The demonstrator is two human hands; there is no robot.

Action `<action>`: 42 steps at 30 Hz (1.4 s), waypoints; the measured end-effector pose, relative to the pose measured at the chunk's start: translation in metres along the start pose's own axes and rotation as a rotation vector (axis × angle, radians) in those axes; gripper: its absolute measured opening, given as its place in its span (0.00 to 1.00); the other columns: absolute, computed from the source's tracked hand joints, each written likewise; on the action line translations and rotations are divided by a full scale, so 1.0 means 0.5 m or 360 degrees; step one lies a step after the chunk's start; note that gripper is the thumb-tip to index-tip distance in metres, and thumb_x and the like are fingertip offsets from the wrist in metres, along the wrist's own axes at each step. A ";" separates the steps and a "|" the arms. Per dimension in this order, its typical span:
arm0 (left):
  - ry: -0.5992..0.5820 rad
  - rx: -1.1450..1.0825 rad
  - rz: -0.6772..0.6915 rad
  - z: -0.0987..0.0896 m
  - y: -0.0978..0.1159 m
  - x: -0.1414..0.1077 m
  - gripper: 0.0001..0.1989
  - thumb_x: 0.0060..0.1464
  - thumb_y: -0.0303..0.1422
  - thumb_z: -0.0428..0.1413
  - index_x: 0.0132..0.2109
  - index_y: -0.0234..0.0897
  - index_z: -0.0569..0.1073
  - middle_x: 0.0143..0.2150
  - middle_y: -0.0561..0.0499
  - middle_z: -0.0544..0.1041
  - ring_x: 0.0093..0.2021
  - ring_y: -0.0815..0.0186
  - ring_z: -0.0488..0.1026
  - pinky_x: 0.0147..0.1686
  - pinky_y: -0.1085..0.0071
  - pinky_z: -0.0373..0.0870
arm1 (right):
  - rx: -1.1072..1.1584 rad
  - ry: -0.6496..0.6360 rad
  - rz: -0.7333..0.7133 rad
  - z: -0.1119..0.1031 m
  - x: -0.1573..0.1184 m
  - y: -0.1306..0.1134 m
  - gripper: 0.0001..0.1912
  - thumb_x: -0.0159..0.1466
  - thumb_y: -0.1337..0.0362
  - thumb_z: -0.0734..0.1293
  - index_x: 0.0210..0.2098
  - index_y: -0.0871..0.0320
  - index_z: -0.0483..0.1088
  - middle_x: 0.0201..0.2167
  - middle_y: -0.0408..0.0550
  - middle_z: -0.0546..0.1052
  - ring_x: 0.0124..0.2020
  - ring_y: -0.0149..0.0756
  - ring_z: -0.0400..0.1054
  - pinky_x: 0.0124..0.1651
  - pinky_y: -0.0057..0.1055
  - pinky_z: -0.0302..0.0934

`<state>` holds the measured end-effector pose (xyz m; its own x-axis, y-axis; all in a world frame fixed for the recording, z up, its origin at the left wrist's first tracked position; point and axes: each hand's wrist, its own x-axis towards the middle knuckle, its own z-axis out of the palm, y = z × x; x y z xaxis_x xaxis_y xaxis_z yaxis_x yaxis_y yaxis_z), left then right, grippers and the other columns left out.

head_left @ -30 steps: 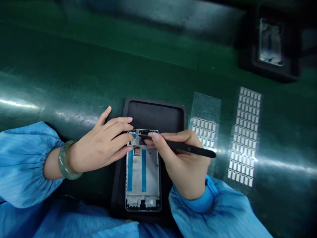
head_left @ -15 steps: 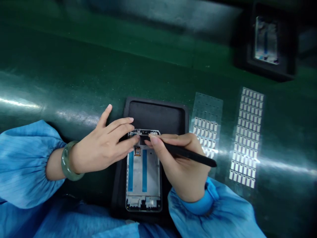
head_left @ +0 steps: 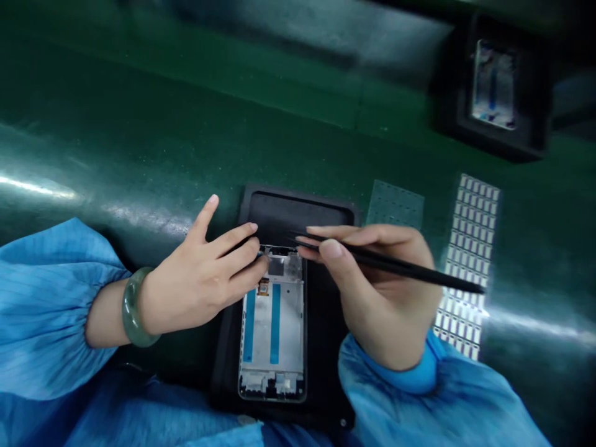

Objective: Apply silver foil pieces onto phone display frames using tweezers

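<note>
A phone mid-frame point(head_left: 289, 329) with two blue strips and a small copper-coloured flex connector point(head_left: 263, 287) lies lengthwise in a black tray point(head_left: 321, 347). My left hand point(head_left: 200, 273), palm down with its fingers spread, rests its nearer fingertips on the frame's upper left edge. Its thumb is mostly hidden. Black tweezers point(head_left: 400, 261) are pinched between the thumb and fingers of my right hand point(head_left: 386, 298). Their tips point left, just above the frame's upper right corner. I cannot make out anything between the tips. A dark square patch point(head_left: 276, 267) shows near the frame's top.
Right of the tray lies a clear sticker sheet point(head_left: 395, 205), partly covered by my right hand. Farther right is a second sheet point(head_left: 470, 230) with rows of small pale labels. A black holder point(head_left: 531, 124) at the back right carries another phone frame point(head_left: 493, 84). The tabletop point(head_left: 139, 143) is green.
My right hand has moved right and slightly up with the tweezers, away from the frame's top, uncovering the dark patch. My left hand stays on the frame's edge.
</note>
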<state>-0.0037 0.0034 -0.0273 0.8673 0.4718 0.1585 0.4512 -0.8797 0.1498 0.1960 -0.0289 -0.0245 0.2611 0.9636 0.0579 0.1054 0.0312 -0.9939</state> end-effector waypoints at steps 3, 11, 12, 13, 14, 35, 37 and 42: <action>-0.0009 -0.0025 -0.0020 0.003 -0.001 0.000 0.13 0.64 0.30 0.46 0.52 0.35 0.68 0.52 0.44 0.72 0.60 0.55 0.62 0.59 0.31 0.42 | 0.0088 -0.0132 0.0119 0.002 0.021 0.012 0.09 0.59 0.67 0.70 0.34 0.53 0.63 0.35 0.42 0.78 0.35 0.35 0.76 0.37 0.33 0.75; -0.0021 -0.0051 -0.0057 0.001 -0.001 -0.002 0.14 0.65 0.31 0.44 0.54 0.36 0.67 0.52 0.44 0.72 0.60 0.55 0.62 0.60 0.32 0.42 | 0.0018 -0.0258 0.0134 0.003 0.022 0.017 0.09 0.59 0.68 0.69 0.34 0.52 0.64 0.33 0.41 0.79 0.32 0.31 0.75 0.33 0.26 0.72; -0.0017 -0.0051 -0.0061 0.002 -0.001 -0.002 0.14 0.65 0.31 0.44 0.54 0.35 0.67 0.51 0.43 0.72 0.60 0.55 0.62 0.60 0.33 0.42 | 0.0003 -0.0270 0.0132 0.003 0.022 0.017 0.09 0.59 0.68 0.69 0.34 0.52 0.64 0.33 0.41 0.79 0.33 0.31 0.75 0.32 0.26 0.72; -0.0012 -0.0052 -0.0065 0.003 -0.001 -0.002 0.14 0.65 0.31 0.44 0.54 0.35 0.67 0.51 0.43 0.72 0.60 0.55 0.62 0.60 0.33 0.42 | -0.0010 -0.0281 0.0129 0.003 0.022 0.016 0.09 0.59 0.68 0.69 0.34 0.52 0.64 0.33 0.41 0.79 0.33 0.31 0.75 0.32 0.26 0.72; -0.0010 -0.0053 -0.0066 0.004 0.000 -0.001 0.15 0.65 0.31 0.44 0.54 0.35 0.67 0.51 0.43 0.72 0.60 0.55 0.62 0.60 0.33 0.42 | -0.0022 -0.0289 0.0126 0.003 0.022 0.017 0.09 0.59 0.68 0.69 0.34 0.52 0.64 0.34 0.41 0.78 0.33 0.32 0.75 0.32 0.26 0.72; 0.0022 -0.0091 -0.0064 0.003 0.001 -0.002 0.15 0.65 0.31 0.44 0.54 0.33 0.68 0.50 0.42 0.72 0.60 0.55 0.63 0.61 0.35 0.43 | -0.0133 -0.0326 0.0052 0.011 0.020 0.015 0.09 0.59 0.68 0.69 0.33 0.51 0.63 0.34 0.42 0.77 0.33 0.34 0.75 0.34 0.31 0.71; 0.0025 -0.0091 -0.0065 0.003 0.001 -0.002 0.15 0.64 0.30 0.44 0.54 0.33 0.68 0.50 0.42 0.72 0.60 0.55 0.63 0.62 0.35 0.43 | -0.0142 -0.0334 0.0042 0.011 0.019 0.016 0.09 0.60 0.68 0.68 0.34 0.51 0.62 0.34 0.42 0.77 0.33 0.34 0.75 0.34 0.31 0.71; 0.0015 -0.0111 -0.0079 0.003 0.001 -0.001 0.15 0.64 0.30 0.45 0.54 0.34 0.69 0.51 0.43 0.72 0.60 0.55 0.63 0.62 0.36 0.42 | -0.0282 -0.0324 -0.0039 0.011 0.015 0.021 0.10 0.59 0.67 0.69 0.34 0.52 0.62 0.34 0.43 0.77 0.35 0.36 0.75 0.37 0.35 0.70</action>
<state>-0.0038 0.0025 -0.0287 0.8421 0.5156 0.1583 0.4777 -0.8492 0.2250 0.1939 -0.0198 -0.0351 0.0597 0.9972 0.0442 0.2801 0.0257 -0.9596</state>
